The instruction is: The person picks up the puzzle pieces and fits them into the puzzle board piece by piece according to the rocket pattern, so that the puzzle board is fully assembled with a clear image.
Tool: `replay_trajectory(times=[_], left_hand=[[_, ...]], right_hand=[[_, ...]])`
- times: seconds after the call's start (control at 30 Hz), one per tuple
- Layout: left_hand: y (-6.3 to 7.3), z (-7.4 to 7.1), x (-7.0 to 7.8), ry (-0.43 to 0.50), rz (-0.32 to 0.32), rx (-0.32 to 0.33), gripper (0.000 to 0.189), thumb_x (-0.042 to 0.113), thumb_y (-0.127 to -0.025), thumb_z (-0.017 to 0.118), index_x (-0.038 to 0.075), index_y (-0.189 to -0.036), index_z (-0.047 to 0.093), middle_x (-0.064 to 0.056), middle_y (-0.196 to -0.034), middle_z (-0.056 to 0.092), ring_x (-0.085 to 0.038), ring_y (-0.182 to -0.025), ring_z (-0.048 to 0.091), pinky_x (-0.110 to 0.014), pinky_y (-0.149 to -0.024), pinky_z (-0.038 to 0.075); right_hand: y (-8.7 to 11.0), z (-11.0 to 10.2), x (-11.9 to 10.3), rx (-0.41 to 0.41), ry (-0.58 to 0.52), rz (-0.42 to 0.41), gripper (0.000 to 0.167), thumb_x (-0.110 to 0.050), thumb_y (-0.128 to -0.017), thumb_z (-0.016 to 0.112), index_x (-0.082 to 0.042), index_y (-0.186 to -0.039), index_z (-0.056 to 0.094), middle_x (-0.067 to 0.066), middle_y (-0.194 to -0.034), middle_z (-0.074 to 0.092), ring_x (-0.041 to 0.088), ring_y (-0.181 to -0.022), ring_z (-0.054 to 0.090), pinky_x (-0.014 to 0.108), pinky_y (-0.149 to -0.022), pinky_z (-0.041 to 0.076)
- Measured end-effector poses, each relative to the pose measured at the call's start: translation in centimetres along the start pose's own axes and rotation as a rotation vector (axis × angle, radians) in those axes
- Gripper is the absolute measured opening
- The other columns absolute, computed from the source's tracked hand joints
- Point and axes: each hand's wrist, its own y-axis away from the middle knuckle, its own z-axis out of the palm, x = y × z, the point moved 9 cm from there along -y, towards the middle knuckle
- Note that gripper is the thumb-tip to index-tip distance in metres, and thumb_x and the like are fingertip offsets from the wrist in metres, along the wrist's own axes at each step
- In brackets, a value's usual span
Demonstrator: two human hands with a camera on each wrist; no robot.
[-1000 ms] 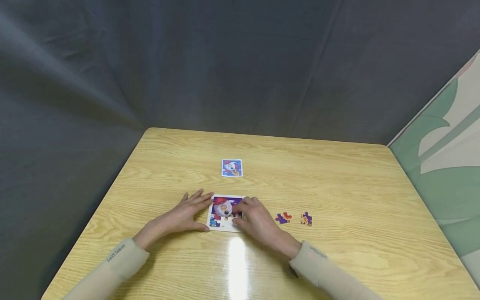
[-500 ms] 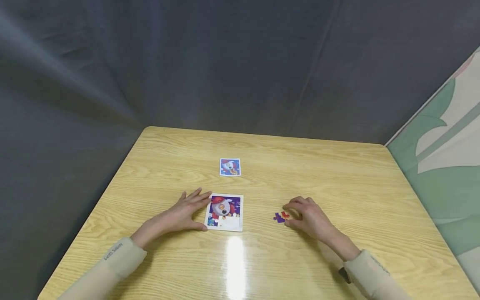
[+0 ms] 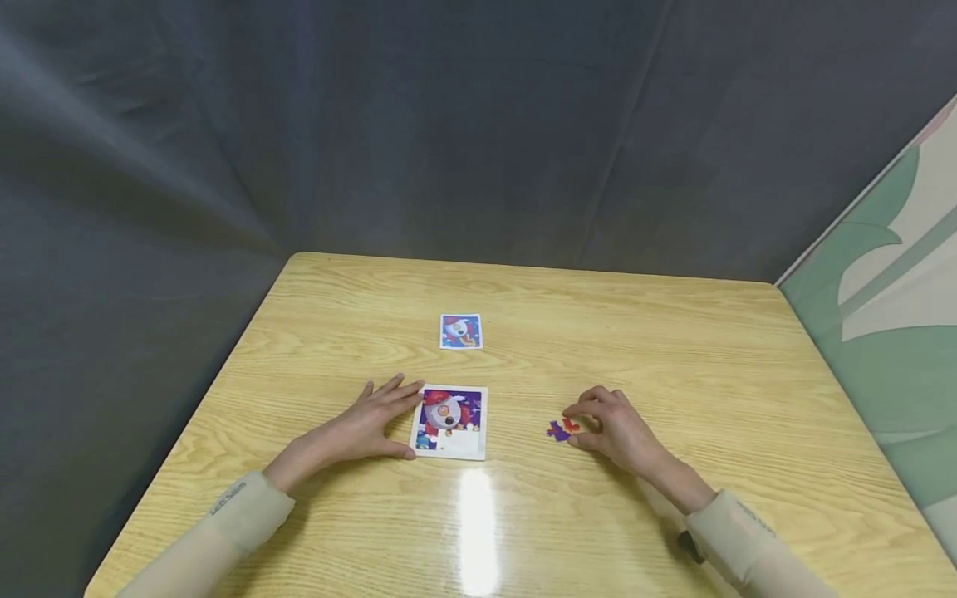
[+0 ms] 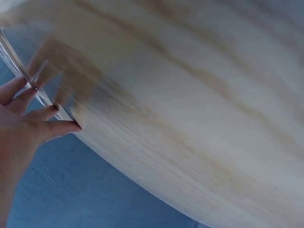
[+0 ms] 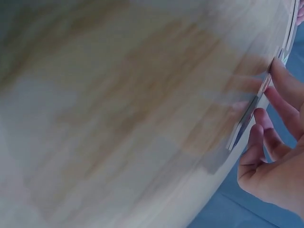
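Note:
A square jigsaw puzzle board [image 3: 483, 423] with a white border lies on the table, its purple, red and white picture partly assembled and a blank patch at the lower right. My left hand [image 3: 366, 428] lies along the board's left side, fingers spread, fingertips and thumb touching its edge. Off to the right, my right hand [image 3: 616, 432] pinches a red-orange puzzle piece [image 3: 571, 425] between thumb and bent fingers. A purple puzzle piece [image 3: 557, 432] sits right beside it. In the right wrist view, another flat piece [image 5: 243, 122] stands out under the other fingers.
Beyond the board lies a small picture card [image 3: 460, 331] with a similar design. The wooden table [image 3: 635, 332] meets a dark curtain [image 3: 478, 133] behind it, and a green-and-white patterned panel [image 3: 890, 332] stands at the right.
My right hand has moved right from the board to the loose pieces, now covering the orange-and-purple one, and its fingers have come around the red-orange piece. The left hand stays at the board.

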Motion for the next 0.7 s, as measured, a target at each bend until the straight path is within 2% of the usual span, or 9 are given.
replay_trajectory(times=[0.2,0.4,0.57,0.7], left_hand=[[-0.1,0.0,0.0,-0.005,0.007,0.01,0.09,0.052,-0.078,0.073,0.003,-0.145,0.041,-0.01,-0.156,0.027,-0.04,-0.144,0.013,-0.073,-0.106,0.008],[0.0,0.0,0.1,0.003,0.011,0.012,0.09,0.051,-0.077,0.074,0.003,-0.145,0.041,-0.011,-0.157,0.027,-0.04,-0.144,0.013,-0.073,-0.106,0.007],[-0.1,0.1,-0.1,-0.003,0.01,0.013,0.091,0.053,-0.077,0.073,0.004,-0.146,0.04,-0.01,-0.157,0.026,-0.039,-0.145,0.013,-0.073,-0.106,0.008],[-0.1,0.1,-0.2,-0.001,0.001,0.007,0.09,0.052,-0.077,0.073,0.004,-0.146,0.04,-0.009,-0.157,0.026,-0.039,-0.145,0.012,-0.072,-0.107,0.007]], right_hand=[[-0.1,0.1,0.0,-0.013,-0.035,-0.024,0.026,-0.009,-0.071,0.084,-0.011,-0.094,0.072,0.003,-0.098,0.061,0.018,-0.083,0.045,0.026,-0.066,0.04],[0.0,0.2,-1.2,-0.013,-0.064,-0.171,0.027,-0.005,-0.07,0.084,-0.008,-0.092,0.07,0.001,-0.094,0.064,0.017,-0.081,0.051,0.026,-0.065,0.047],[-0.1,0.5,-2.7,-0.01,0.018,-0.266,0.026,-0.005,-0.072,0.083,-0.005,-0.094,0.07,-0.001,-0.088,0.065,0.011,-0.079,0.053,0.022,-0.065,0.05],[-0.6,0.7,-5.3,0.053,0.079,-0.376,0.029,-0.007,-0.069,0.085,-0.003,-0.093,0.07,0.0,-0.086,0.066,0.011,-0.08,0.055,0.023,-0.067,0.052]])
